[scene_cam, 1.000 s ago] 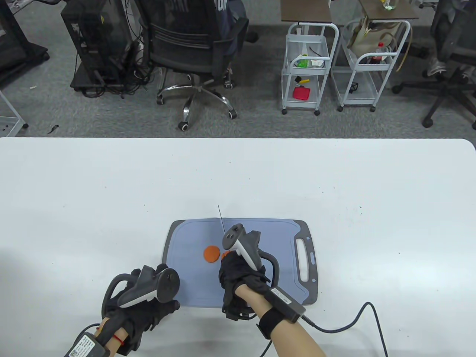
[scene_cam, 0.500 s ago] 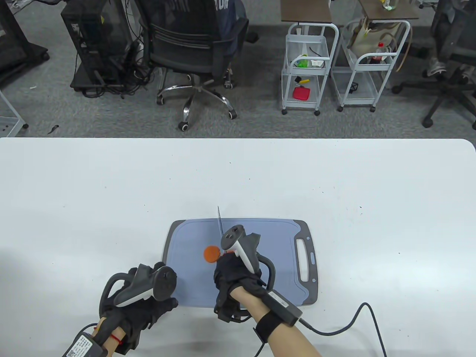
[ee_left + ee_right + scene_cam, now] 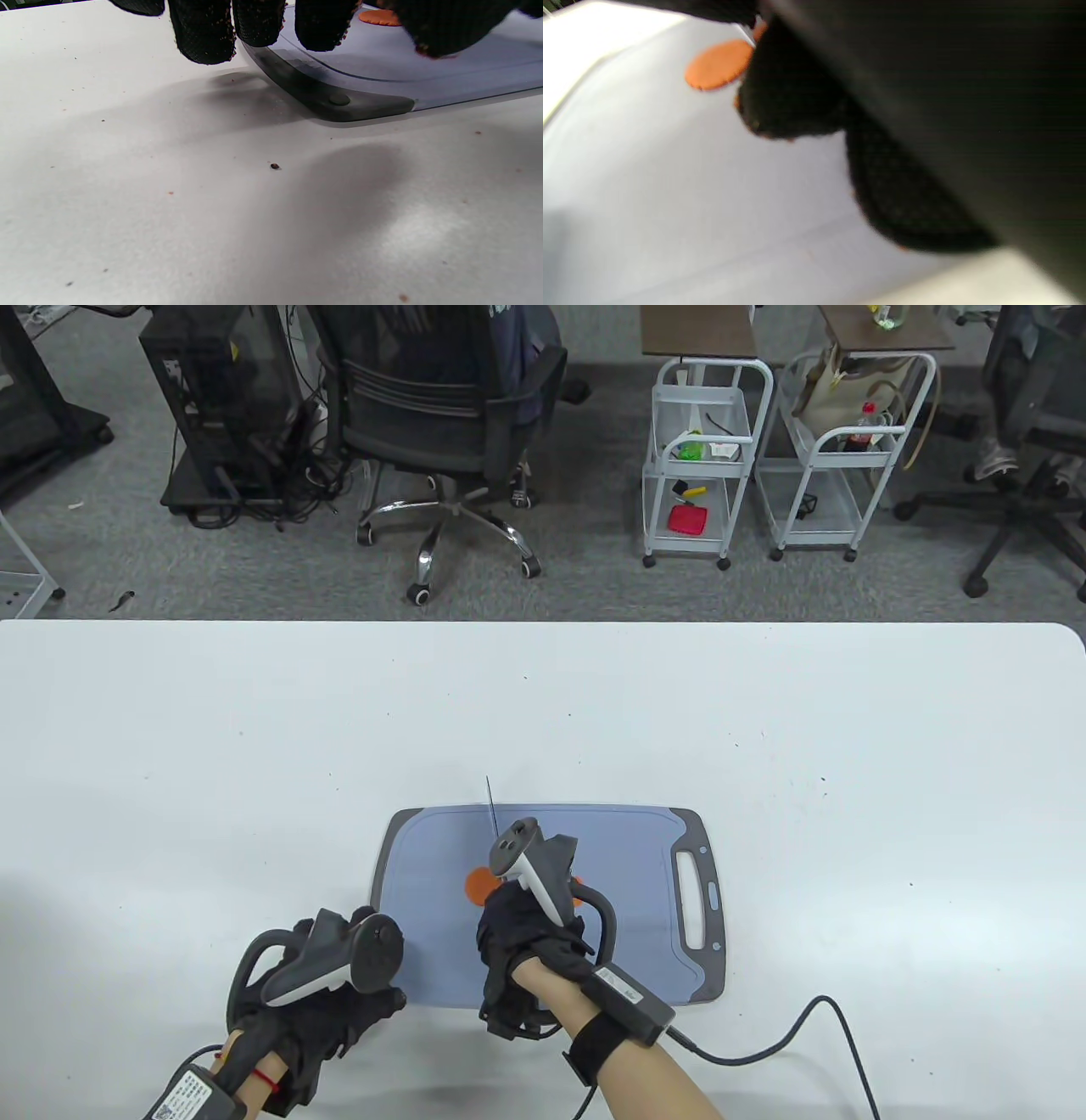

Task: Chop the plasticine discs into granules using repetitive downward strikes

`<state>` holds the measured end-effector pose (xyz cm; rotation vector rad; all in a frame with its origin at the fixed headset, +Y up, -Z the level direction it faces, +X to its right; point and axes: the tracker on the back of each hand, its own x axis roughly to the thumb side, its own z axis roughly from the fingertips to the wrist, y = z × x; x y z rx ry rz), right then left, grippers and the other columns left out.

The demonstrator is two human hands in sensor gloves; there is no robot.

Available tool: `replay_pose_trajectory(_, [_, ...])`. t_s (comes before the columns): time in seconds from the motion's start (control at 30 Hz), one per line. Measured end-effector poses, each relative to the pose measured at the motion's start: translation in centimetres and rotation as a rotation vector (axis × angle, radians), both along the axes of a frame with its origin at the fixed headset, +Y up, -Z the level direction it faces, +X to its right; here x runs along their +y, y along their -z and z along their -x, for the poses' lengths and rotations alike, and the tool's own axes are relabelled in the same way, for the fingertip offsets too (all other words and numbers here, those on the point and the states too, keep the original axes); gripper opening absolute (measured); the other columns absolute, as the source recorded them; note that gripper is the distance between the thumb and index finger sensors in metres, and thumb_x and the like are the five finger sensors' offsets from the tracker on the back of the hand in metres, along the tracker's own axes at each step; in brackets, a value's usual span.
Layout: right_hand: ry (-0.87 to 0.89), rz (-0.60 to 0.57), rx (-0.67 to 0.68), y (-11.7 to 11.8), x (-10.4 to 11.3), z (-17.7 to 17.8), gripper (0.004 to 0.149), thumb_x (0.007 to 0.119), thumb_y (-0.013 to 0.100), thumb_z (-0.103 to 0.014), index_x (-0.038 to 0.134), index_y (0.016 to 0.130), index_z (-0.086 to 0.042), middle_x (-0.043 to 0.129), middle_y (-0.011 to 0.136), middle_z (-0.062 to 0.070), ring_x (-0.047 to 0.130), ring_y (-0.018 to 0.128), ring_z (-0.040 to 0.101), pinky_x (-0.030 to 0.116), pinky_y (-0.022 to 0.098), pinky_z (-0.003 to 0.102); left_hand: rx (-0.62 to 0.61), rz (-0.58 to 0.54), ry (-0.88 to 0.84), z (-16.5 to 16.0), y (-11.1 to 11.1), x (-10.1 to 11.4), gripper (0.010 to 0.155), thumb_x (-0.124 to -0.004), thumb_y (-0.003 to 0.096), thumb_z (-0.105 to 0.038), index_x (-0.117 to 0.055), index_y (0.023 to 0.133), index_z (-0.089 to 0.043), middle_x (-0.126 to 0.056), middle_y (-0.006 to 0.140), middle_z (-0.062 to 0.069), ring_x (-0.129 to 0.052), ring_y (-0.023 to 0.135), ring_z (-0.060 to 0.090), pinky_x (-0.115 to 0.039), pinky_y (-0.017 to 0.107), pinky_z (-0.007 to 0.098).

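Note:
An orange plasticine disc [image 3: 478, 886] lies on the blue-grey cutting board [image 3: 628, 848], partly hidden by my right hand [image 3: 517, 933]. It also shows in the right wrist view [image 3: 719, 64] and the left wrist view [image 3: 379, 18]. A bit of orange [image 3: 578, 894] shows right of the hand. My right hand grips a knife whose thin blade [image 3: 490, 808] points away from me, above the disc. My left hand [image 3: 339, 1010] rests at the board's near left corner [image 3: 339, 101], fingers [image 3: 203, 29] curled down, holding nothing.
The board's handle slot [image 3: 696, 899] is at its right end. A cable [image 3: 797, 1035] trails from my right wrist across the white table [image 3: 254, 746]. Small crumbs dot the table near the left hand [image 3: 275, 166]. Chairs and carts stand beyond the far edge.
My right hand with the knife has shifted left and slightly toward me, now covering more of the orange disc. The left hand has barely moved.

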<state>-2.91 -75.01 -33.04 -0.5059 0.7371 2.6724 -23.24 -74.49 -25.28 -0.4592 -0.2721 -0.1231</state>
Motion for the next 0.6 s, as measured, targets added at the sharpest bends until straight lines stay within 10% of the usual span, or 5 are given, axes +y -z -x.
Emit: replay_pose_trajectory(0.6, [-0.024, 0.005, 0.013, 2.0, 0.3, 1.7, 0.057, 0.069, 0.051, -0.052, 0.072, 0.079, -0.001, 0.100, 0.042, 0.004, 0.115, 0.015, 0.032, 0.092, 0.007, 0.048, -0.007, -0.014, -0.006, -0.1, -0.2, 0.4, 0.079, -0.062, 0.0359, -0.064, -0.057, 0.107, -0.031, -0.051, 0.122, 0.013, -0.068, 0.107, 0.045, -0.050, 0.075, 0.066])
